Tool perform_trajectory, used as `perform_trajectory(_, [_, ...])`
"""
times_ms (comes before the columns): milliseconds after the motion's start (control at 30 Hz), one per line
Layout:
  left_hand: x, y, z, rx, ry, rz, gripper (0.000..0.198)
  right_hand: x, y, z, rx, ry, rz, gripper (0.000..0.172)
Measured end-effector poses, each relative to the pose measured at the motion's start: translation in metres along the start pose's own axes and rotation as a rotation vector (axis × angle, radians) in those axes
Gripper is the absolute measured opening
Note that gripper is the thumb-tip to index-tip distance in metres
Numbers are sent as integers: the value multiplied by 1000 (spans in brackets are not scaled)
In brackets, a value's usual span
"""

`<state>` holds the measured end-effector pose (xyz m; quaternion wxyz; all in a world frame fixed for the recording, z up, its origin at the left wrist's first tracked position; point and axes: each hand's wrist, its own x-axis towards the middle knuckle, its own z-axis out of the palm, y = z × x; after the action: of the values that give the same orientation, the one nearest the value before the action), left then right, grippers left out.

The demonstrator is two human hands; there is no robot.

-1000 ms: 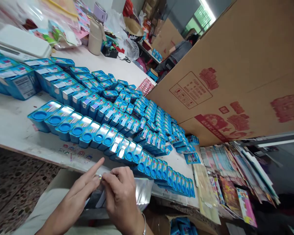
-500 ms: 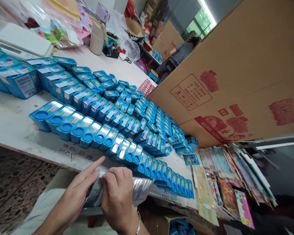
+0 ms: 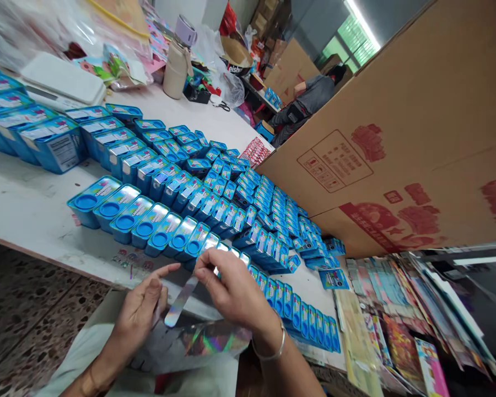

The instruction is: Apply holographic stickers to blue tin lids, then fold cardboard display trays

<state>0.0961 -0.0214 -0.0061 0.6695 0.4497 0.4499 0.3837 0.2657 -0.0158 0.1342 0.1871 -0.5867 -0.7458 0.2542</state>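
Between the thumb and fingers of my right hand (image 3: 227, 281) hangs a narrow silver sticker strip (image 3: 181, 303) with rainbow sheen and a rounded lower end. My left hand (image 3: 143, 309) grips the left edge of a shiny holographic sticker sheet (image 3: 215, 339) lying over my lap; its index finger points out towards the strip. Just beyond both hands, a front row of blue plastic tubs (image 3: 126, 221) with printed lids runs along the white table (image 3: 25, 204). My right hand covers part of that row. Several tubs farther back carry silver strips across their edges.
A large cardboard box (image 3: 397, 138) stands at the right. Behind the tubs are a white scale (image 3: 62, 80), a beige bottle (image 3: 176, 69) and scissors (image 3: 221, 103). Stacked flat packaging (image 3: 388, 292) lies at the right. A person (image 3: 314, 96) in grey works in the background.
My right hand has moved up and right, away from my left hand, with the silver strip now off the sheet. The view has shifted slightly, and the background person leans forward.
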Motion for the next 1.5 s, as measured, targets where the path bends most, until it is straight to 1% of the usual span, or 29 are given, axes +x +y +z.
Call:
perform_trajectory(67, [-2, 3, -3, -31, -58, 46, 82, 14, 6, -4, -14, -20, 1, 16])
perform_trajectory(133, [-1, 6, -4, -52, -103, 31, 85, 23, 10, -6, -32, -34, 3, 17])
perform_trajectory(167, [1, 7, -3, -66, -113, -15, 81, 26, 11, -7, -41, -40, 3, 17])
perform_trajectory(233, [8, 10, 0, -64, -119, -116, 62, 32, 14, -6, -59, -48, 13, 16])
perform_trajectory(267, [12, 11, 2, -43, -112, -142, 53, 34, 16, -5, -73, -47, 25, 16])
perform_trajectory(333, [21, 13, 5, 26, -75, -129, 45, 38, 21, 0, -129, -19, 54, 14])
perform_trajectory(433, [32, 15, 8, 135, -3, -80, 43, 44, 29, 11, -289, 83, 76, 11])
perform_trajectory(500, [36, 15, 9, 174, 19, -71, 42, 46, 34, 18, -377, 139, 72, 10])
perform_trajectory(633, [42, 12, 13, 188, 22, -64, 41, 51, 41, 26, -442, 154, 65, 7])
perform_trajectory(700, [45, 9, 14, 197, 49, -61, 40, 53, 45, 28, -453, 143, 64, 6])
perform_trajectory(800, [52, 4, 13, 246, 95, -55, 38, 56, 53, 30, -396, 145, 64, 7])
perform_trajectory(900, [58, 1, 13, 300, 130, -46, 36, 59, 63, 33, -222, 181, 88, 2])
perform_trajectory(1000, [60, 0, 14, 357, 154, -22, 39, 65, 70, 37, -95, 242, 112, 23])
perform_trajectory(1067, [57, 3, 13, 385, 156, -13, 42, 66, 70, 36, -107, 277, 102, 30])
perform_trajectory(1133, [50, 7, 10, 375, 168, 4, 46, 57, 64, 31, -147, 298, 61, 33])
perform_trajectory(1167, [45, 9, 8, 356, 170, 14, 47, 48, 58, 28, -153, 316, 38, 33])
perform_trajectory(1200, [40, 9, 5, 329, 167, 24, 49, 35, 50, 25, -142, 332, 19, 32])
perform_trajectory(1267, [30, 8, 0, 275, 160, 13, 52, -1, 31, 23, -72, 346, 5, 32])
perform_trajectory(1300, [25, 7, -1, 248, 162, -15, 54, -23, 22, 24, -24, 298, 12, 32])
perform_trajectory(1333, [21, 5, -2, 223, 168, -49, 55, -44, 14, 28, 15, 228, 21, 34])
perform_trajectory(1367, [17, 3, -1, 207, 181, -85, 56, -64, 8, 34, 43, 173, 50, 41])
perform_trajectory(1400, [14, 2, 0, 209, 192, -112, 55, -81, 4, 42, 54, 150, 93, 45])
perform_trajectory(1433, [11, 1, 2, 234, 213, -116, 52, -95, 1, 50, 63, 147, 131, 43])
perform_trajectory(1467, [7, 3, 4, 285, 240, -76, 48, -104, 1, 57, 78, 149, 171, 41])
perform_trajectory(1500, [3, 5, 6, 360, 267, 20, 44, -110, 1, 64, 93, 157, 204, 39])
